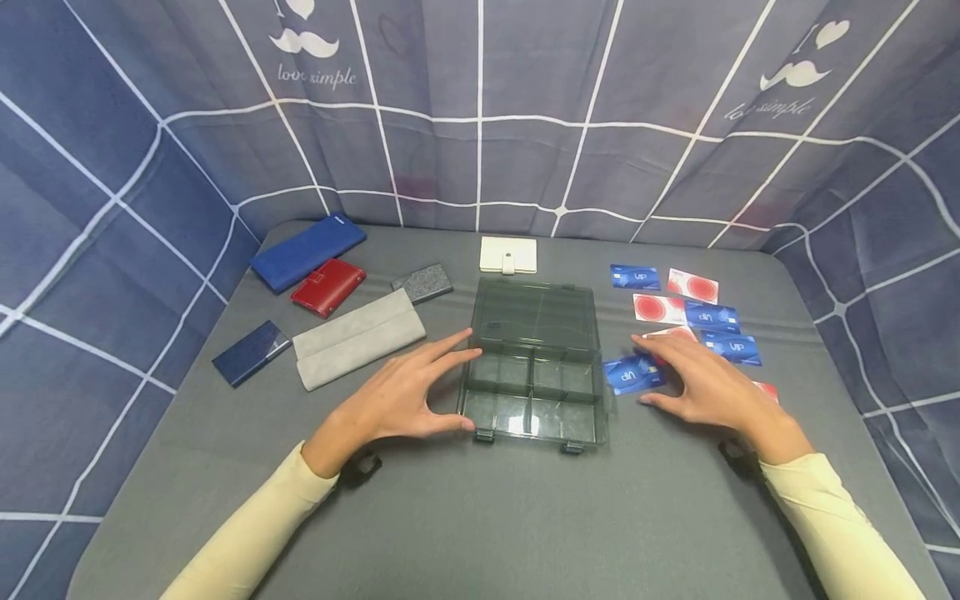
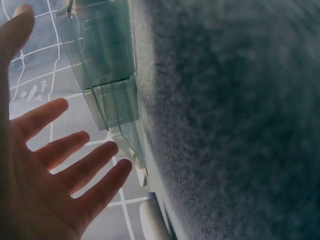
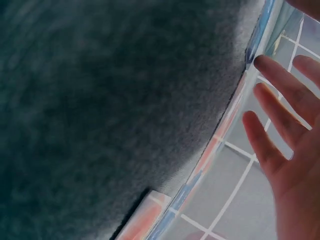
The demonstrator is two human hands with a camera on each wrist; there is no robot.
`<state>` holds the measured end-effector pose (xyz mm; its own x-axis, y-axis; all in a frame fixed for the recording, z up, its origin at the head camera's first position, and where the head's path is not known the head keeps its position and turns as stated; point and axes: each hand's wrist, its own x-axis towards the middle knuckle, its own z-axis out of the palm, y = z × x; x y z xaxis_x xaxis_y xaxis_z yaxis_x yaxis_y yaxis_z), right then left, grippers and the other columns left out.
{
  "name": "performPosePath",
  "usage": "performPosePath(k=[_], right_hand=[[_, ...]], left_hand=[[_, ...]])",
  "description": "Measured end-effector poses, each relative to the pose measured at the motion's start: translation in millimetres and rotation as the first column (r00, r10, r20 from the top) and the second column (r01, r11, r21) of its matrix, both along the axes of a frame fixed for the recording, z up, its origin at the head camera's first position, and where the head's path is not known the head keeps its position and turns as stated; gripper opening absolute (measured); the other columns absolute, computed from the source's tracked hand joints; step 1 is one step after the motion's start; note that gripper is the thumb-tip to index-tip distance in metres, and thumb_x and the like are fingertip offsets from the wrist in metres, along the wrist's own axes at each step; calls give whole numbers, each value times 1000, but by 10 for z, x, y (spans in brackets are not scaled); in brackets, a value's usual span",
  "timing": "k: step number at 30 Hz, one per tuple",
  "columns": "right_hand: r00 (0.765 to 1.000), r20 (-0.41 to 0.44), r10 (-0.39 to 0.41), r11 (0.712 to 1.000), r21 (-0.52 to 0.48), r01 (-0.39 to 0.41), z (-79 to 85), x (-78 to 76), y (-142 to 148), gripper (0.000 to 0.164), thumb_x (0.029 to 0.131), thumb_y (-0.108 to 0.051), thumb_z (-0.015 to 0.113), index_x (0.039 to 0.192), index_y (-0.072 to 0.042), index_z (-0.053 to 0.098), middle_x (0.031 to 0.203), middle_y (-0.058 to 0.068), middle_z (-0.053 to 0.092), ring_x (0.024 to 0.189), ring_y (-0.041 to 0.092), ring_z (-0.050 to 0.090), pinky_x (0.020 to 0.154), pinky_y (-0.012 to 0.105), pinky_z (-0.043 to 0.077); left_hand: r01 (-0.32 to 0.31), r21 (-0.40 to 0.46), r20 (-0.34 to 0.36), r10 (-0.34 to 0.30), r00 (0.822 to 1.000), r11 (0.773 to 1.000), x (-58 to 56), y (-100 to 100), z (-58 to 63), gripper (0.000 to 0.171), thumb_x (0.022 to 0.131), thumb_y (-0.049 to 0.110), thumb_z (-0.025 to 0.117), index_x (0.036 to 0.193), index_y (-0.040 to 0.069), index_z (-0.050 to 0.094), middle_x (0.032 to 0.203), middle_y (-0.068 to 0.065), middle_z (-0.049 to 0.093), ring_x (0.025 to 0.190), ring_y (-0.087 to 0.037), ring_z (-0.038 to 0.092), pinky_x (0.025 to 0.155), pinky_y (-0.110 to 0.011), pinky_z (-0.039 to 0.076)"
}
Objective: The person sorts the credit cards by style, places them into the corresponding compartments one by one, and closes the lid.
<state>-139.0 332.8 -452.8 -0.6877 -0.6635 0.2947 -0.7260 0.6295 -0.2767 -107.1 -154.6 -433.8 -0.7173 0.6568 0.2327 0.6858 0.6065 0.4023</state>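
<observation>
Clock centre: I read all directions from the box.
Left hand: at 9 o'clock point(image 1: 397, 387), fingers straight and spread, gripping nothing; just beside the box, contact not confirmed from my end.
Right hand: at 3 o'clock point(image 1: 708, 385), fingers extended, gripping nothing; among the cards and partly hiding them, contact not confirmed.
Box: between the hands point(image 1: 528, 437), lid point(image 1: 534, 315) seemingly folded back toward 12; I see no card in its compartments.
Blue cards: nearest point(image 1: 632, 377) at 3, just beside the box; the rest run to 2.
Red-and-white cards: 2 to 3 o'clock point(image 1: 658, 308), among the blue.
Wallets: grey point(image 1: 360, 340) and dark blue point(image 1: 249, 355) at 9; red point(image 1: 328, 289) and long blue point(image 1: 307, 254) near 10; white point(image 1: 495, 252) at 12.
Progress: box apparently opened; I judge this an early stage.
Outstanding: cards and wallets all lie outside the box, none gripped.
</observation>
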Motion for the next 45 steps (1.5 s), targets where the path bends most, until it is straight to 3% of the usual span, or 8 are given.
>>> performPosePath(k=[9,14,18,21,29,43,45], right_hand=[[998,-8,57,998,-5,-57,-19,-4,48,79,74,-15,95,144,1,63,134,14,71,125,37,62,124,22,21],[998,-12,64,998,9,-64,-35,-25,65,72,74,-14,94,139,-1,68,126,9,73,119,32,64,120,21,23],[998,-21,57,998,10,-56,-34,-32,74,66,73,-16,93,133,0,71,116,6,74,111,28,64,109,33,36],[999,-34,41,999,15,-41,-31,-28,76,61,71,-18,93,127,-1,74,110,4,72,106,26,63,98,42,41],[999,-41,-25,998,50,27,-14,-5,72,52,68,-25,95,114,-9,78,103,0,67,100,20,61,91,39,43],[990,-35,-140,984,107,143,137,-4,51,57,73,-30,92,124,-10,76,119,5,73,114,32,68,97,54,51],[988,-21,-153,983,95,155,168,6,37,58,74,-30,92,126,-11,75,119,5,72,109,28,67,94,52,51]], left_hand=[[-3,-56,51,6,999,998,-8,-5,-44,93,86,75,76,157,20,57,172,-6,40,146,-32,54,105,-55,53],[6,-66,61,-2,998,998,-42,-20,-54,89,86,73,78,154,19,59,172,-4,40,145,-29,54,104,-54,54],[14,-71,51,-11,999,997,-77,-21,-45,88,85,73,79,153,20,60,170,-2,42,144,-26,55,101,-51,55],[20,-75,54,-16,998,997,-87,-16,-35,89,84,72,80,153,20,61,170,-2,42,145,-24,54,102,-51,55],[30,-82,55,-26,998,996,-117,-23,-23,91,81,72,83,152,21,61,169,-1,43,146,-25,53,104,-53,53],[55,-85,31,-53,998,995,-151,-84,-15,90,80,71,84,149,18,63,168,0,44,146,-22,53,107,-50,52],[55,-86,33,-52,998,995,-152,-83,-16,90,80,72,84,149,18,63,168,0,44,145,-22,53,106,-50,53]])
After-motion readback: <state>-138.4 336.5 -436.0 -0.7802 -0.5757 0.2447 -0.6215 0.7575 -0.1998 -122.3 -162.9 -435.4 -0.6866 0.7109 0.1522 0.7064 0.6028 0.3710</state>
